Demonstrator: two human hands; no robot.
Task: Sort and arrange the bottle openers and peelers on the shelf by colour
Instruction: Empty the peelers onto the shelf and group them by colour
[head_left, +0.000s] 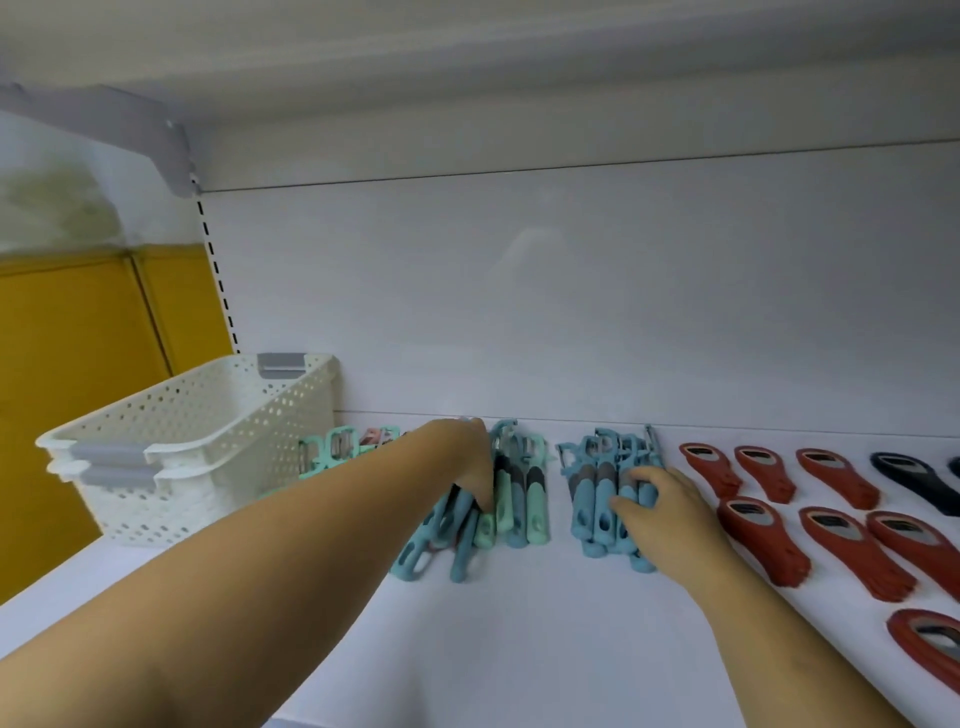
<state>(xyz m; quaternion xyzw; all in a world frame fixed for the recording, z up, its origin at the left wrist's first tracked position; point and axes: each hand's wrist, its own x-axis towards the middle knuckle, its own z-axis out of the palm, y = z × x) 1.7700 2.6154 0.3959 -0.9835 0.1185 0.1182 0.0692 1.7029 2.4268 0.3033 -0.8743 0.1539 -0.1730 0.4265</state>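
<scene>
The right hand (662, 506) closes its grip over a tight bundle of blue peelers (597, 499). Their fingers curl across the handles, which are blue with grey collars and a slot near the end. I count at least four in the bundle. Just left of it, the left hand (462, 457) reaches down into a mixed pile (514, 499) of blue and mint peelers, three mint handles showing. I cannot tell whether its grip holds one. All of these lie on the white shelf (519, 649) near its back wall. To the right lie seven red bottle openers (758, 540) and two navy bottle openers (911, 480), one cut off by the frame. Two stacked white baskets (208, 431) stand at the left.
</scene>
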